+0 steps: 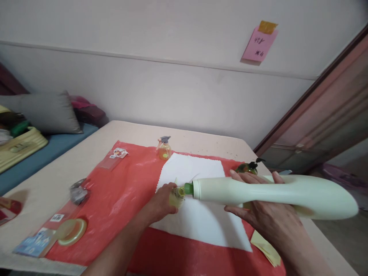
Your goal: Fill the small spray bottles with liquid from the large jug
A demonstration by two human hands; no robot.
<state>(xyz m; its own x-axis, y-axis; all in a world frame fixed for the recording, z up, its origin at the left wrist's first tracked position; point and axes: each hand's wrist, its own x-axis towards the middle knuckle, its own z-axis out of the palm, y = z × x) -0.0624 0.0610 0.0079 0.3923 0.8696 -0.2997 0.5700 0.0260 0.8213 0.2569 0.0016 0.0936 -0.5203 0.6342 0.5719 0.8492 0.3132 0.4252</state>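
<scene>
My right hand (267, 214) grips a large pale green bottle (276, 193), held almost level with its green neck pointing left. The neck meets the mouth of a small yellowish bottle (176, 196), which my left hand (162, 203) holds upright on a white cloth (201, 218). The cloth lies on a red plastic sheet (123, 191) spread over the beige table (129, 132).
A small spray bottle (164, 149) stands at the cloth's far edge, a green pump bottle (247, 168) behind the big bottle. A packet (116, 155), a grey crumpled bit (78, 191), a round lid (70, 232), a card (36, 242) and yellow paper (266, 247) lie around. A bed with a pillow (46, 113) is at left.
</scene>
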